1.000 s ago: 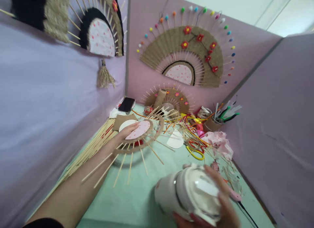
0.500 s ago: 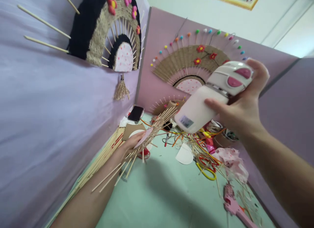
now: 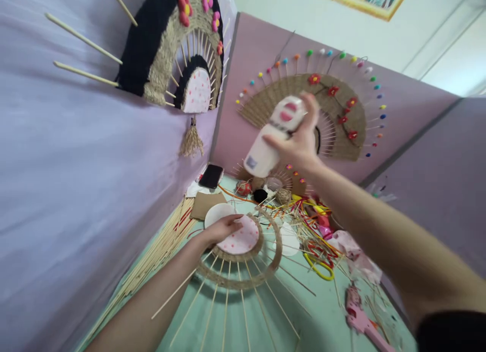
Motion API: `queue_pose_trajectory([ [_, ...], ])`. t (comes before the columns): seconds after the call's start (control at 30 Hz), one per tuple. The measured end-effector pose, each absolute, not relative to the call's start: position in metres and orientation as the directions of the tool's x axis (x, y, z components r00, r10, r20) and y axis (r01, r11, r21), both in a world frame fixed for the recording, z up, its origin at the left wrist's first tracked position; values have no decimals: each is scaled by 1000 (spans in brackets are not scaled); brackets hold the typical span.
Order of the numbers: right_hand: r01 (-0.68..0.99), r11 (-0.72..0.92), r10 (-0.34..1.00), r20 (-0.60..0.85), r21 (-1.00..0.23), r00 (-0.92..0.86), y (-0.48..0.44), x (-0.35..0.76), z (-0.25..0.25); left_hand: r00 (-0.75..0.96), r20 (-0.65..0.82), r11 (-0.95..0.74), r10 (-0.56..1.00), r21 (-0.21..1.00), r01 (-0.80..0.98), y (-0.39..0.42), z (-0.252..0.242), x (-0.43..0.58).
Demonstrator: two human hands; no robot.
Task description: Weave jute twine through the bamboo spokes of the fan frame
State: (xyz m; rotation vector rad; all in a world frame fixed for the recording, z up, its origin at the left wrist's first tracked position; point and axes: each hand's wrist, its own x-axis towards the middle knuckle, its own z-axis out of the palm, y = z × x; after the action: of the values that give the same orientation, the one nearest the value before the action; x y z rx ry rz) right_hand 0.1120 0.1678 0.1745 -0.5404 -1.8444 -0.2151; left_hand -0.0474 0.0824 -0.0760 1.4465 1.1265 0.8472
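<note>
My right hand point(image 3: 299, 147) is raised in front of the back wall, its fingers wrapped round a white water bottle point(image 3: 261, 152) with pink buttons on its lid. The bottle is tilted and slightly blurred. Low over the table, my left hand point(image 3: 224, 228) grips a round fan of thin bamboo sticks point(image 3: 248, 278) at its pink-dotted fabric centre. Two twine-woven rings run round that centre, and the bare stick ends spread toward me. My left fingers lie on top of the fabric; what is under them is hidden. A white paper disc point(image 3: 218, 213) lies beyond this hand.
Long sticks point(image 3: 152, 261) line the left wall near a black phone point(image 3: 211, 176). Yellow-handled scissors point(image 3: 321, 268), a pink glue gun point(image 3: 360, 316), yarn balls and scraps crowd the right and back. Decorated fans hang on both walls, one with a tassel point(image 3: 192, 139).
My right hand has moved left and away with the bottle. The stick fan in my left hand has turned from steeply tilted to nearly flat, low over the table.
</note>
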Motion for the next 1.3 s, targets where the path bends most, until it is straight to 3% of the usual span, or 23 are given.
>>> queue_pose_trajectory([
  [0.2,615,733,490,852,-290,-182,250,40,52,406,-14,-9,914,998,56,87,-87,-46],
  [0.37,683,614,652,742,-395,-157,284,17,1,403,0,9,915,1000,-21,88,-91,-46],
  [0.6,704,508,766,634,-496,-106,295,21,-20,404,-35,65,914,996,-61,87,-87,-45],
  [0.8,685,503,803,577,-527,-146,270,43,18,353,-179,184,918,983,18,84,-76,-47],
  [0.93,509,495,850,514,-705,-115,235,95,65,338,-162,167,927,986,16,81,-66,-48],
  [1.1,32,429,903,429,-903,-9,167,200,99,324,-160,134,933,986,100,76,-53,-48],
  [1.3,-296,309,934,230,-904,274,96,281,60,259,-59,29,964,992,119,70,-36,-38],
])
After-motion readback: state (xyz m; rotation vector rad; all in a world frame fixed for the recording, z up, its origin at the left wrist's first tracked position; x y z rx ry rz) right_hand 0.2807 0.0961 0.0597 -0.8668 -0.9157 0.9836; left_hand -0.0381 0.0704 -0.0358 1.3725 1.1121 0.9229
